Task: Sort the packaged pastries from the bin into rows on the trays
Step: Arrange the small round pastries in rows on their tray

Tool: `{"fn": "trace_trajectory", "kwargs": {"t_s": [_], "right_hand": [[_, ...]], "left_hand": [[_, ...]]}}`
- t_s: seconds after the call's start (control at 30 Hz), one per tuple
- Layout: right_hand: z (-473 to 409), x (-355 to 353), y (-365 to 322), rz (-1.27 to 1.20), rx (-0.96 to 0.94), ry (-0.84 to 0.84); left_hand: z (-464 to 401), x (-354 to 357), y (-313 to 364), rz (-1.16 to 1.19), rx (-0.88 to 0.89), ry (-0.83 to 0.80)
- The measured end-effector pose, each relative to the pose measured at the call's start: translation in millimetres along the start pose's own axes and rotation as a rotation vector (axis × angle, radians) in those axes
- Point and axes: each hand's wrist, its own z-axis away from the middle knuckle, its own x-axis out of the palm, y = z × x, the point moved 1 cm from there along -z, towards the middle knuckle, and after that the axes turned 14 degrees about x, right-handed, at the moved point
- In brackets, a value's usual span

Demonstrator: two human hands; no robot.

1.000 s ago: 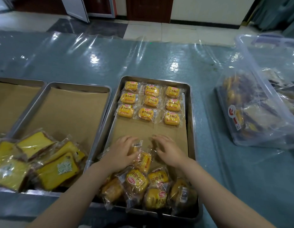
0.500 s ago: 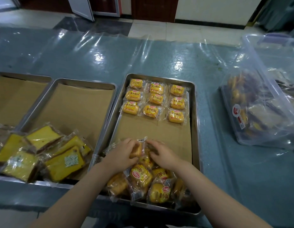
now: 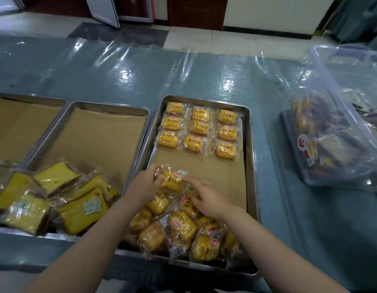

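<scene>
Your left hand (image 3: 144,183) pinches a wrapped pastry (image 3: 172,180) at mid-tray (image 3: 250,166), nine neat rows at 12 o'clock; your right hand (image 3: 204,197) rests flat on the pile (image 3: 181,227) at 6 o'clock

Table cover (image 3: 204,77): clear plastic sheet — wrinkled, glossy
Floor (image 3: 236,41): pale tiles
Door (image 3: 197,11): dark brown — beyond table
</scene>
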Motion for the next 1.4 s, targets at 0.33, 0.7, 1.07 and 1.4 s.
{"fn": "trace_trajectory", "kwargs": {"t_s": [0.33,0.7,1.07,1.4], "right_hand": [[-23.9,13.5,-22.4,0.335,-0.036,-0.034],[-58.5,9.5,-46.6,0.481,0.025,-0.043],[-86.0,2.7,-55.0,0.322,0.070,-0.058],[-46.3,6.0,-30.4,0.195,-0.048,-0.058]], "left_hand": [[-5.4,-2.1,-13.0,-0.248,0.301,-0.061],[-23.2,-7.8,-18.8,-0.497,0.297,-0.234],[-44.1,-2.9,-25.9,-0.543,0.200,-0.313],[-20.1,-18.4,-12.4,-0.400,0.284,-0.233]]}}
